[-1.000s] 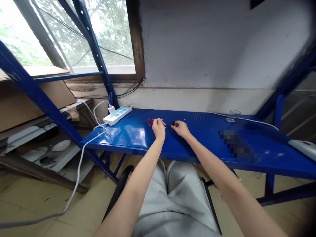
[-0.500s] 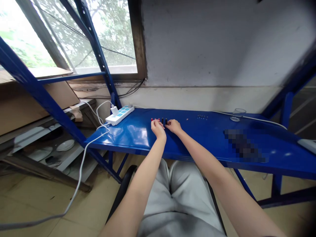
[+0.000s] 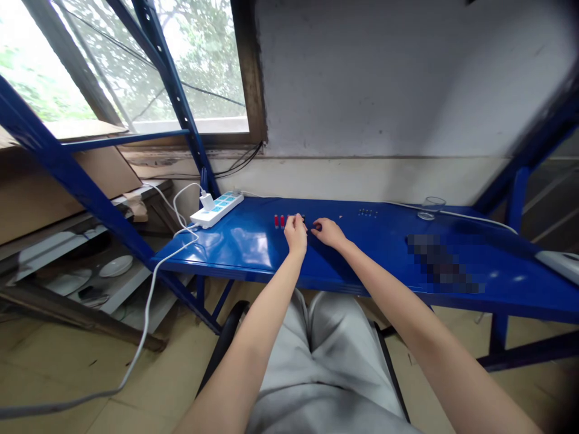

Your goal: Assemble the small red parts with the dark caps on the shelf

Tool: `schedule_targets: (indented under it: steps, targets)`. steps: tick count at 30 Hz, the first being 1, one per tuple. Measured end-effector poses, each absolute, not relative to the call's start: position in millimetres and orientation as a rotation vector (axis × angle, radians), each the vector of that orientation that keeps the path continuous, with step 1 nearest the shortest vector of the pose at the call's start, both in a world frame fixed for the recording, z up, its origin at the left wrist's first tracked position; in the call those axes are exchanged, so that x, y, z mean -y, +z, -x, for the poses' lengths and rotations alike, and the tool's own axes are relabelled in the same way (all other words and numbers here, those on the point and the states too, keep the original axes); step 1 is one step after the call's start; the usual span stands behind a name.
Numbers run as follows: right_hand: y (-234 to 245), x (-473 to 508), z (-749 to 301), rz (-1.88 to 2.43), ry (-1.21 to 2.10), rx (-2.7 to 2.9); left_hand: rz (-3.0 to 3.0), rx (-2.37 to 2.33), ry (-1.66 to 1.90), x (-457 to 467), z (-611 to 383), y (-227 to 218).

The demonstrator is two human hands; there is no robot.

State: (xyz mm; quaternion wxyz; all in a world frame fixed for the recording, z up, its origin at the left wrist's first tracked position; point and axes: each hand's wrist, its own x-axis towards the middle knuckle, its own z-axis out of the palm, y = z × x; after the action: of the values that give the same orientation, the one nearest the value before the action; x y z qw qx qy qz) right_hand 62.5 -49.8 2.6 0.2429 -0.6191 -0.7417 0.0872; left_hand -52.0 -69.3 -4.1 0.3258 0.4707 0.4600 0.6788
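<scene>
Two small red cylinders (image 3: 279,222) stand upright on the blue table, just left of my left hand (image 3: 297,234). More small cylinders behind its fingers are mostly covered; the tip of a black cylinder (image 3: 304,217) shows past them. The fingers of my left hand are drawn together over this row, and what they pinch is hidden. Close by on the right, my right hand (image 3: 330,232) is curled with thumb and fingers together. Something dark shows at its fingertips, too small to name.
On the blue table (image 3: 244,265) are a white power strip (image 3: 219,210) at left, several tiny pieces (image 3: 368,213) behind my right hand, a clear glass (image 3: 431,208), and a blurred dark object (image 3: 443,265) at right. A white cable (image 3: 149,301) hangs over the left edge.
My left hand has shifted right along the row, uncovering the red cylinders. My right hand has moved a little right, away from the black cylinders. The view has shifted slightly.
</scene>
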Motion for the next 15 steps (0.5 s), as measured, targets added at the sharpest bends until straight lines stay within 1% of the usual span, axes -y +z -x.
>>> schedule_targets:
  steps: [4,7,10,15]
  targets:
    - [-1,63,-90,1.589,0.141,1.859,-1.615,-1.252,1.531,74,47,-7]
    - [-7,68,-102,1.446,0.133,1.736,-1.869,-1.259,1.421,77,44,-9]
    - [-11,69,-106,1.353,0.163,1.691,-1.929,-1.264,1.396,77,43,-12]
    - [-14,68,-104,1.356,0.167,1.739,-1.885,-1.311,1.441,74,45,-15]
